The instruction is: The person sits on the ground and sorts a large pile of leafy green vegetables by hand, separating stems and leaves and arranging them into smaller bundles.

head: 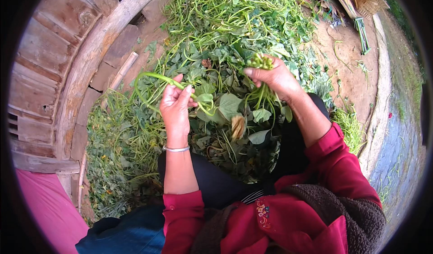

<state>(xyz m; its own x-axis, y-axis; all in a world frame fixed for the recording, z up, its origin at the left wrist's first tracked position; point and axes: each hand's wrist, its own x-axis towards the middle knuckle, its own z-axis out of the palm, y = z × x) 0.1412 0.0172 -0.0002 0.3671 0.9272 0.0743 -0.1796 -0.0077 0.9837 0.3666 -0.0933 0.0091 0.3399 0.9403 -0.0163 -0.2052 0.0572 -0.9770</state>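
My left hand [177, 98] pinches a thick green vine stem [162, 77] between thumb and fingers. The stem loops out to the left, and a small leaf hangs from its end near the fingertips. In my right hand [279, 78] is a bundle of green stems [260, 61], gripped with the cut ends upward. Leaves on that bundle, one a pale green leaf [261, 114], dangle below the fist. Under both hands lies a heap of leafy vines [209, 57], with wilted leaves and a dry brown leaf [238, 127] between my knees.
A wooden plank wall [44, 68] and a log beam [98, 47] border the left. At right are a small pile of stems [348, 127], a tied bundle of stalks [362, 35] and a woven basket [368, 2]. Pink cloth [47, 210] lies at lower left.
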